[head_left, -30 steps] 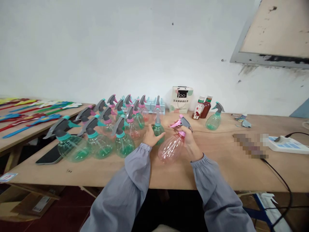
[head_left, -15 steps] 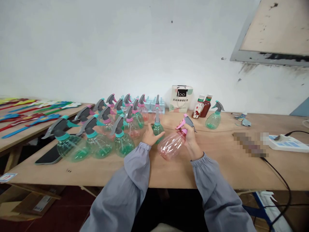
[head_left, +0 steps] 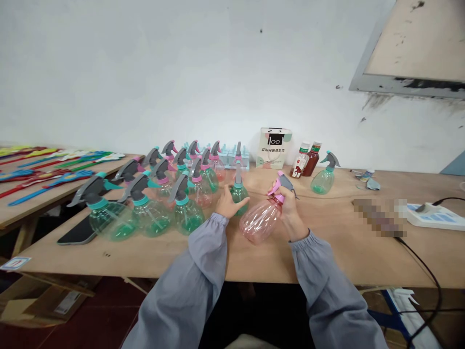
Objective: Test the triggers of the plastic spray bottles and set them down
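Note:
My right hand [head_left: 289, 207] is closed round the pink-and-grey trigger head of a clear pink spray bottle [head_left: 259, 220]. That bottle tilts, its base down to the left close to the tabletop. My left hand [head_left: 228, 203] is round the lower body of a green spray bottle [head_left: 240, 195] that stands upright, thumb across its front and fingers at its left side. The far fingers are partly hidden. Left of this hand, several green and pink spray bottles stand in rows, the nearest being a green one [head_left: 189, 215] with liquid inside.
A paper bag [head_left: 273, 157], two drink bottles [head_left: 306, 161] and another green spray bottle [head_left: 323, 180] stand at the back. A power strip [head_left: 434, 216] with a black cable lies at the right. A phone [head_left: 77, 231] lies at the left, near a side table with colourful hand-shaped toys [head_left: 65, 182].
The whole view has shifted slightly, so everything sits a little further right. Both hands keep their places at the two spray bottles, with no clear movement against the table.

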Available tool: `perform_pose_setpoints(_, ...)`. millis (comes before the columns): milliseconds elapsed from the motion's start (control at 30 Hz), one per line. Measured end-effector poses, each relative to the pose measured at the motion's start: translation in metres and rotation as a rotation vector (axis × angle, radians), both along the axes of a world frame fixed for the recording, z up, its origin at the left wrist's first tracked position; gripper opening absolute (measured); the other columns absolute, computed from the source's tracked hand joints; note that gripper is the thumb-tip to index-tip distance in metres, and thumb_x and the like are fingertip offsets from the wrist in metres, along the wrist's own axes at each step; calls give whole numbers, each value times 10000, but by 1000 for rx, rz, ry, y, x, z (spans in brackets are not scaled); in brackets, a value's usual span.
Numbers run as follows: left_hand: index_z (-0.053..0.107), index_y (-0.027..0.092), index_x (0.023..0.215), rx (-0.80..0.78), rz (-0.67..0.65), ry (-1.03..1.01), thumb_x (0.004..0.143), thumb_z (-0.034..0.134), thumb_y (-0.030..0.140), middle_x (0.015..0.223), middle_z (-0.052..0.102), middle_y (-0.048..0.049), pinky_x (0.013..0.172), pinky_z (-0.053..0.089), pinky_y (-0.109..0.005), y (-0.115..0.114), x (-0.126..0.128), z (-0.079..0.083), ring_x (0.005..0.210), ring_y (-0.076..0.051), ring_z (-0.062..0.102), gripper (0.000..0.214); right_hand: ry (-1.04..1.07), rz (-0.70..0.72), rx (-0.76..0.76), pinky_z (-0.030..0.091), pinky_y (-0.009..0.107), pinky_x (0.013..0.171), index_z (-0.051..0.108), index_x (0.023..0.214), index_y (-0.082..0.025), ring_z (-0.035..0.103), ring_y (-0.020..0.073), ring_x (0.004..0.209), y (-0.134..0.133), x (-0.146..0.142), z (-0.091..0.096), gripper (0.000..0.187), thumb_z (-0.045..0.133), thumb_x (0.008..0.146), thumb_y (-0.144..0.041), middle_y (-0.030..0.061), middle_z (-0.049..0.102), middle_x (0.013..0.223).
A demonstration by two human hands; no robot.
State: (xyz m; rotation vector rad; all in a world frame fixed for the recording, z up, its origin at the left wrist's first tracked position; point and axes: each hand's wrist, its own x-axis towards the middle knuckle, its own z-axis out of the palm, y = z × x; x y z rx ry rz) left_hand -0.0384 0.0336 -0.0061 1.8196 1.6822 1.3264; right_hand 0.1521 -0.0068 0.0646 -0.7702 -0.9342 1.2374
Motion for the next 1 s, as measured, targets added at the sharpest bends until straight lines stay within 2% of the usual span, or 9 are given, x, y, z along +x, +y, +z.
perform_pose_setpoints(233, 418, 202, 1236, 7, 1, 3, 719, 847, 495, 1194, 684, -177, 1014, 517, -517, 1, 0, -1, 1181, -370, 683, 733, -7, 65, -15, 459, 240, 547, 669, 780, -242, 678, 194, 728, 2, -4, 0, 290, 649, 492, -274, -3, 725, 721)
perform_pose_setpoints(333, 415, 204, 1240, 8, -14, 0, 721, 845, 492, 1210, 680, -178, 1023, 512, -516, 1, -1, -2, 1196, -368, 675, 732, 1, 59, -3, 455, 235, 548, 652, 730, -241, 657, 173, 691, 2, -4, -1, 230, 657, 502, -272, -16, 707, 695)
perform_pose_setpoints(500, 413, 204, 1238, 20, -16, -15, 721, 846, 480, 1261, 658, -192, 1050, 493, -513, 2, -1, -3, 1232, -366, 654, 730, 29, 14, 8, 475, 240, 538, 570, 563, -237, 526, 118, 539, 1, -1, -2, 96, 638, 496, -243, -44, 602, 563)
perform_pose_setpoints(633, 418, 213, 1229, 31, -20, -22, 717, 851, 486, 1285, 650, -187, 1048, 495, -504, 2, 0, -3, 1231, -360, 654, 723, -40, -91, -12, 528, 275, 618, 679, 702, -251, 635, 156, 641, 4, 5, -1, 147, 699, 581, -330, -24, 707, 700)
perform_pose_setpoints(733, 422, 210, 1224, 13, -11, -17, 713, 856, 476, 1278, 653, -190, 1039, 496, -512, 1, 0, -1, 1228, -369, 656, 721, -189, -127, 89, 552, 287, 704, 751, 907, -259, 714, 201, 841, 10, 25, 2, 336, 771, 647, -470, 3, 762, 843)
perform_pose_setpoints(800, 417, 203, 1232, -2, -14, -14, 719, 852, 472, 1279, 652, -198, 1035, 496, -519, 0, 0, 0, 1231, -379, 654, 724, -313, -219, 148, 549, 288, 723, 762, 986, -258, 709, 196, 862, 12, 48, 6, 444, 815, 639, -529, -4, 754, 826)
perform_pose_setpoints(900, 413, 199, 1238, -19, -20, -12, 720, 849, 470, 1297, 644, -207, 1025, 500, -520, -1, 0, 2, 1238, -388, 649, 729, -519, -454, 110, 517, 304, 639, 779, 924, -220, 642, 175, 733, 10, 90, 10, 452, 827, 635, -565, 11, 727, 776)
perform_pose_setpoints(1000, 421, 203, 1231, -13, -13, -10, 716, 852, 466, 1306, 640, -208, 1026, 500, -517, 0, 0, 1, 1241, -384, 648, 721, -612, -635, 87, 476, 342, 583, 771, 834, -207, 573, 189, 663, 7, 132, 10, 380, 803, 685, -556, 49, 698, 727)
